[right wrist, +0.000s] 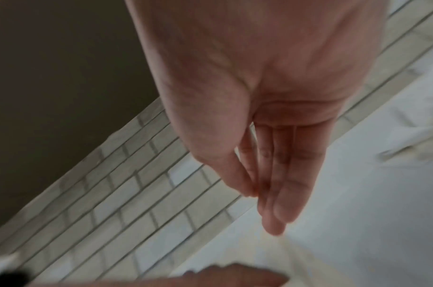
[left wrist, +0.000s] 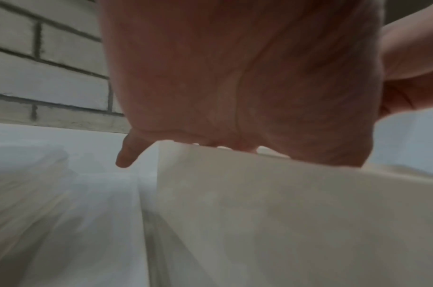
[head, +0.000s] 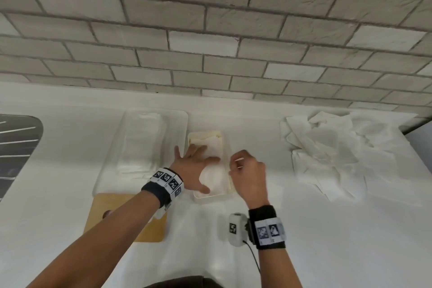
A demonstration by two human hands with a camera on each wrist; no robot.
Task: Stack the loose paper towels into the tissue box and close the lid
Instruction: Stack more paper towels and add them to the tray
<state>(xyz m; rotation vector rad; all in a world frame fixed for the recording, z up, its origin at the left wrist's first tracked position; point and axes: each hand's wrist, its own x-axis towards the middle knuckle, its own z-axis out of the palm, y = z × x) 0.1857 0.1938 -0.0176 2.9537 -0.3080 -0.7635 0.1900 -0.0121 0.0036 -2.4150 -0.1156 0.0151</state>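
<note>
My left hand (head: 195, 167) lay spread and flat on the paper towels (head: 214, 145) inside the tissue box (head: 209, 196), fingers straight and fanned, the palm over the near half of the stack. To do this step well, I judged I had to press evenly across the whole sheet, so the stack sat level below the rim and no corner stuck up to catch the lid. My right hand (head: 247, 172) hovered just beside the box's right wall, holding nothing; from the wrist its fingers looked straight and close together, though from above it was blurred. The wooden lid (head: 131, 217) lay on the bench (head: 327, 241) near my left forearm, not yet on the box. Left of the box stood a clear tray (head: 142, 145). Further off to the right, well apart from both hands, the loose towels (head: 339, 147) waited in a rumpled heap.
</note>
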